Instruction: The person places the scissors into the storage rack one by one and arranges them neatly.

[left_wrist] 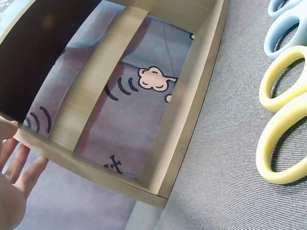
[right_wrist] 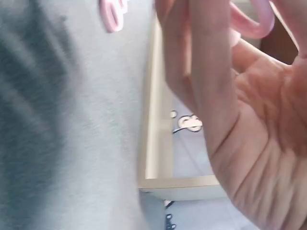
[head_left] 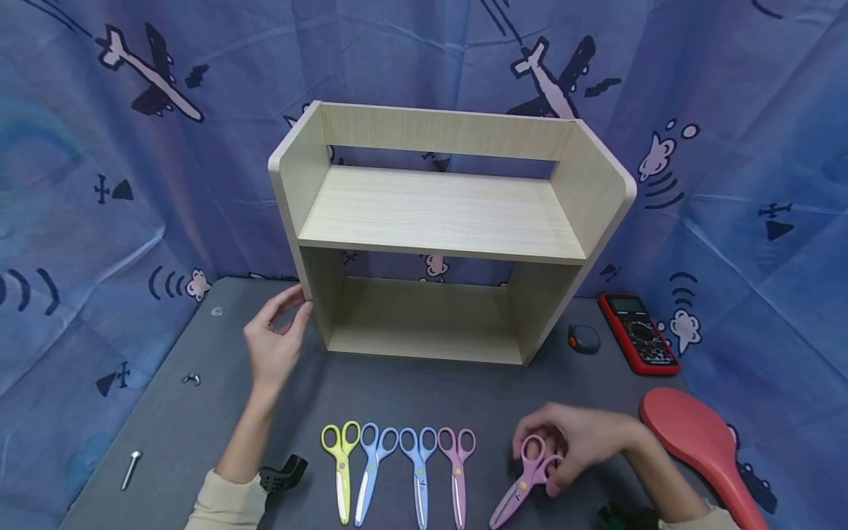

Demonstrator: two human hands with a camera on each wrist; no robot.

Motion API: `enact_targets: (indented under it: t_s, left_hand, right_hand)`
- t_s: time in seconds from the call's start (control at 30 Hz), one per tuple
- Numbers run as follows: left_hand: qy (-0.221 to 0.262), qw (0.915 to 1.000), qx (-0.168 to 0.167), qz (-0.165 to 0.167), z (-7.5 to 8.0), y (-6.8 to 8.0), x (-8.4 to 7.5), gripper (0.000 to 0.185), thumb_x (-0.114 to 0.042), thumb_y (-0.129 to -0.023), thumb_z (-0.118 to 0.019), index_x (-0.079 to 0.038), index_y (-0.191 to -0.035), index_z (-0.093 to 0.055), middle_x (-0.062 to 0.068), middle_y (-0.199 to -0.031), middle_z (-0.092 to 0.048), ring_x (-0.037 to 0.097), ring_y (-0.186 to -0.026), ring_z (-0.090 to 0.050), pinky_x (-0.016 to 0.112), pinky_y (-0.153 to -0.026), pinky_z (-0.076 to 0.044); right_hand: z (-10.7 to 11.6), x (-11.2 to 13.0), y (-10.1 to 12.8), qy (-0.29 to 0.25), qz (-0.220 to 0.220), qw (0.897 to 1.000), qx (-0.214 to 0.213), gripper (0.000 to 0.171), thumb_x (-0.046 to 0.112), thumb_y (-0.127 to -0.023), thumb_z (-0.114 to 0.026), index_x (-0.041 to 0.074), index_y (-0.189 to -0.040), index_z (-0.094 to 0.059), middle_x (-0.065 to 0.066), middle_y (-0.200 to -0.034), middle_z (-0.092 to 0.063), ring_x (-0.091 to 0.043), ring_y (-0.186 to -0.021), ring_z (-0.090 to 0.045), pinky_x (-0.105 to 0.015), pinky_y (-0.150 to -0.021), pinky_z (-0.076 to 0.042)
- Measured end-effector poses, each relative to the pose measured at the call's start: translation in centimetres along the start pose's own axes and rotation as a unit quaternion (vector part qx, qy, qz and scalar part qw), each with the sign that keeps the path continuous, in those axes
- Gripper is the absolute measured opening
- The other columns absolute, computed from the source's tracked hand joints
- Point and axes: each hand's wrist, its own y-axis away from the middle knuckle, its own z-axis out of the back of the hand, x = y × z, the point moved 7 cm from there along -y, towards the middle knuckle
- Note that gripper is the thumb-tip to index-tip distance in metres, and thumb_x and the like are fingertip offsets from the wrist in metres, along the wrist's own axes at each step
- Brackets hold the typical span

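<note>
A pale wooden two-tier shelf (head_left: 430, 213) stands at the back of the grey table. My left hand (head_left: 274, 342) touches its left side panel, thumb at the front edge and fingers along the outer face. At the front right, my right hand (head_left: 573, 442) holds a pair of pink-purple scissors (head_left: 521, 492) by the handle, blades pointing down and left. Left of it lies a row: pink scissors (head_left: 457, 467), two light blue pairs (head_left: 419, 464) and yellow scissors (head_left: 341, 464). Yellow handles (left_wrist: 283, 115) show beside the shelf in the left wrist view.
At right are a red multimeter (head_left: 639, 335), a small black and orange object (head_left: 584, 339) and a red paddle-shaped object (head_left: 692, 430). A bolt (head_left: 132, 470), a wing nut (head_left: 191, 379) and a washer (head_left: 216, 311) lie at left. Patterned blue cloth (head_left: 411, 59) hangs behind.
</note>
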Motion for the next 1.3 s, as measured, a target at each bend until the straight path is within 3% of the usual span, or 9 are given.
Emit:
enact_targets:
  t_s: [0.23, 0.37, 0.53, 0.8, 1.0, 1.13, 1.3]
  left_hand:
    - [0.001, 1.0000, 0.000, 0.001, 0.0, 0.0, 0.0, 0.031, 0.005, -0.096, -0.078, 0.003, -0.127, -0.077, 0.028, -0.120, -0.078, -0.003, -0.107, -0.076, 0.012, -0.087, -0.063]
    - [0.002, 1.0000, 0.001, 0.000, 0.0, 0.0, -0.1, 0.032, 0.006, -0.096, -0.078, 0.003, -0.127, -0.077, 0.027, -0.121, -0.078, -0.003, -0.107, -0.075, 0.013, -0.088, -0.063]
    - [-0.003, 1.0000, 0.004, 0.000, -0.1, 0.0, -0.1, 0.032, 0.005, -0.096, -0.078, 0.002, -0.128, -0.077, 0.026, -0.121, -0.078, -0.003, -0.108, -0.075, 0.011, -0.088, -0.062]
    - [-0.008, 1.0000, 0.005, 0.001, 0.0, 0.1, -0.1, 0.032, 0.004, -0.096, -0.078, 0.002, -0.129, -0.077, 0.026, -0.122, -0.078, -0.003, -0.109, -0.075, 0.010, -0.088, -0.061]
    - [-0.014, 0.9999, 0.008, 0.001, -0.1, 0.2, -0.1, 0.033, 0.003, -0.097, -0.078, 0.001, -0.130, -0.076, 0.025, -0.123, -0.078, -0.003, -0.110, -0.074, 0.009, -0.089, -0.061]
    - [-0.016, 0.9998, 0.009, 0.000, -0.2, 0.2, -0.2, 0.033, 0.003, -0.097, -0.078, 0.001, -0.130, -0.076, 0.025, -0.123, -0.078, -0.003, -0.110, -0.074, 0.009, -0.089, -0.061]
    - [-0.002, 1.0000, 0.005, 0.000, -0.1, 0.2, -0.3, 0.033, 0.005, -0.096, -0.078, 0.002, -0.129, -0.076, 0.026, -0.122, -0.078, -0.002, -0.109, -0.074, 0.010, -0.089, -0.062]
  right_hand:
    - [1.0, 4.3, 0.9, -0.001, 0.085, 0.994, -0.069, 0.041, 0.002, -0.093, -0.078, 0.007, -0.133, -0.068, -0.014, -0.115, -0.071, -0.017, -0.092, -0.067, -0.025, -0.072, -0.066]
    - [2.3, 6.9, 1.1, -0.003, 0.087, 0.985, -0.150, 0.043, -0.006, -0.092, -0.078, 0.008, -0.132, -0.067, -0.011, -0.113, -0.071, -0.019, -0.088, -0.068, -0.027, -0.071, -0.068]
    - [4.1, 10.9, 1.3, 0.049, 0.102, 0.960, -0.257, 0.048, -0.006, -0.087, -0.084, 0.012, -0.128, -0.067, -0.005, -0.109, -0.070, -0.021, -0.083, -0.070, -0.031, -0.067, -0.069]
    - [7.1, 17.1, 0.5, 0.132, 0.156, 0.915, -0.349, 0.051, -0.006, -0.085, -0.088, 0.003, -0.129, -0.065, 0.001, -0.105, -0.070, -0.015, -0.080, -0.067, -0.022, -0.060, -0.062]
    - [10.2, 20.5, -1.3, 0.148, 0.130, 0.887, -0.418, 0.051, 0.005, -0.088, -0.090, 0.005, -0.131, -0.064, -0.004, -0.112, -0.072, -0.018, -0.086, -0.070, -0.019, -0.063, -0.056]
    - [12.1, 22.3, -3.0, 0.134, 0.108, 0.878, -0.446, 0.051, 0.012, -0.089, -0.090, 0.006, -0.132, -0.064, -0.008, -0.120, -0.070, -0.021, -0.096, -0.072, -0.017, -0.075, -0.060]
    - [14.4, 24.0, -5.8, 0.077, 0.111, 0.883, -0.450, 0.052, 0.011, -0.085, -0.091, 0.007, -0.130, -0.064, -0.009, -0.118, -0.067, -0.019, -0.093, -0.071, -0.018, -0.079, -0.063]
